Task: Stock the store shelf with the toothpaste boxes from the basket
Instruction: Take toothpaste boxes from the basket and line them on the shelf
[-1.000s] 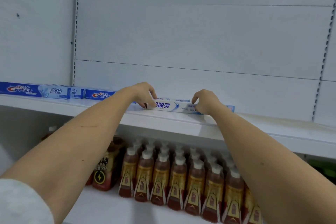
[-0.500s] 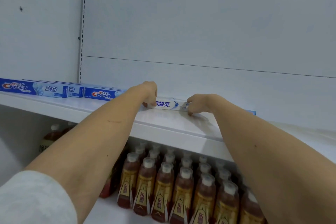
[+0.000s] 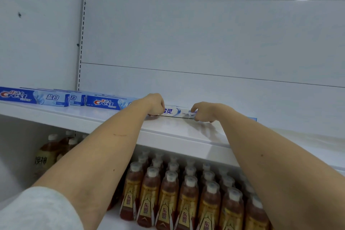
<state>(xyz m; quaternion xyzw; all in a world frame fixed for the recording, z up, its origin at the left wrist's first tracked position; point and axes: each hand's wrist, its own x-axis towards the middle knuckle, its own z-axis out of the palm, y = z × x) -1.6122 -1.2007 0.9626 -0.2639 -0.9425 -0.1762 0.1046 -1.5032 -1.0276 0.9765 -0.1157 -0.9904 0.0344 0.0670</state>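
A white and blue toothpaste box [image 3: 176, 112] lies lengthwise on the white shelf [image 3: 112, 123], near its back. My left hand [image 3: 155, 103] grips the box's left end with curled fingers. My right hand [image 3: 202, 112] grips its right part the same way. Behind my right wrist a blue box end [image 3: 252, 118] shows. To the left stand blue Crest toothpaste boxes [image 3: 33, 97], with another Crest box [image 3: 108, 102] beside my left forearm. The basket is out of view.
Below the shelf stand several rows of brown tea bottles with white caps [image 3: 186, 196]. A few yellow-labelled bottles [image 3: 46, 157] sit at the lower left. A perforated upright [image 3: 82, 30] runs up the white back panel. The shelf continues to the right [image 3: 298, 142].
Both hands have pushed the white box a little farther back on the shelf and stay on it. The view has shifted slightly; a ceiling light reflection is back at top right.
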